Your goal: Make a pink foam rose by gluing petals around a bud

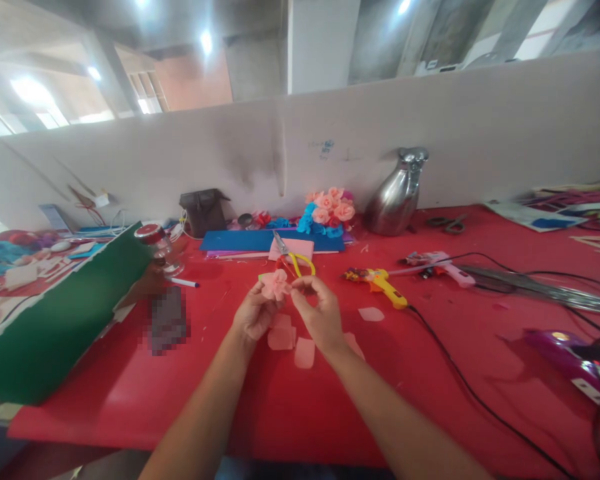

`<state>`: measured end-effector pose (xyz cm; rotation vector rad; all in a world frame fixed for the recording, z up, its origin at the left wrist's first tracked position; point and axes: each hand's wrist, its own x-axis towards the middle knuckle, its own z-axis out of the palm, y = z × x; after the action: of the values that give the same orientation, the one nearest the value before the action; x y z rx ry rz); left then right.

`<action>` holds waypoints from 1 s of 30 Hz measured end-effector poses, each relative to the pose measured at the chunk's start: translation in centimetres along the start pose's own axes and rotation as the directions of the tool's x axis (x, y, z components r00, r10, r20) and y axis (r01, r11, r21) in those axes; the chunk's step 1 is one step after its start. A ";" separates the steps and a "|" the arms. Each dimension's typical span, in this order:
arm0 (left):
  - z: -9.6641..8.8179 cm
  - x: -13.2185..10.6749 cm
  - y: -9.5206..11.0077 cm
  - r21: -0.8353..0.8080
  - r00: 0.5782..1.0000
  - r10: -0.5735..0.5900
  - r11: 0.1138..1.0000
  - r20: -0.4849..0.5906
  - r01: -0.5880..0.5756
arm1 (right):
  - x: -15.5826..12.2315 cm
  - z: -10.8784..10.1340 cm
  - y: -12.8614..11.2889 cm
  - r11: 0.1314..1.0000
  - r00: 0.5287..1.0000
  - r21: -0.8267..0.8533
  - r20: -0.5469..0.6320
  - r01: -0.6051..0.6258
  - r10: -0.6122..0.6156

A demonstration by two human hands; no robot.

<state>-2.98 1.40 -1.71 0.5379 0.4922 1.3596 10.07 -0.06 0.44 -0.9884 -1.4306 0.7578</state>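
Note:
A pink paper flower [276,285] is held above the middle of the table, with my left hand [254,313] closed around its base. At the flower's right edge, my right hand [317,310] pinches with thumb and forefinger on a petal of the paper flower. Below my hands lie several cut pink paper petals [305,353], and one more pink petal [371,314] rests to the right. Just beyond the flower, yellow-handled scissors [303,263] lie over folded pink paper [300,249]. A yellow glue gun [387,288] lies to the right of my right hand.
Blue paper sheets [240,241] and a bunch of paper flowers [330,210] are at the back. A steel jug [397,193] stands near the wall. To the left are a green board [75,313] and a glass jar [163,252]. Cables and a pink glue gun [447,267] lie right.

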 end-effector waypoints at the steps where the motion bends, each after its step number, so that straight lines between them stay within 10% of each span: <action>1: -0.1 0.0 0.0 -0.031 1.000 -0.017 0.999 0.010 0.018 | 0.0 0.0 0.0 1.000 1.000 -0.011 -0.001 0.015 -0.015; 30: 0.1 -0.3 -0.1 0.004 0.996 -0.077 0.997 0.037 0.077 | -0.2 0.1 -0.7 0.987 0.992 -0.095 0.011 0.127 -0.127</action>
<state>-2.89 1.12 -1.68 0.5402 0.4795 1.2732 9.90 -0.54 1.01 -0.9583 -1.5303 0.6039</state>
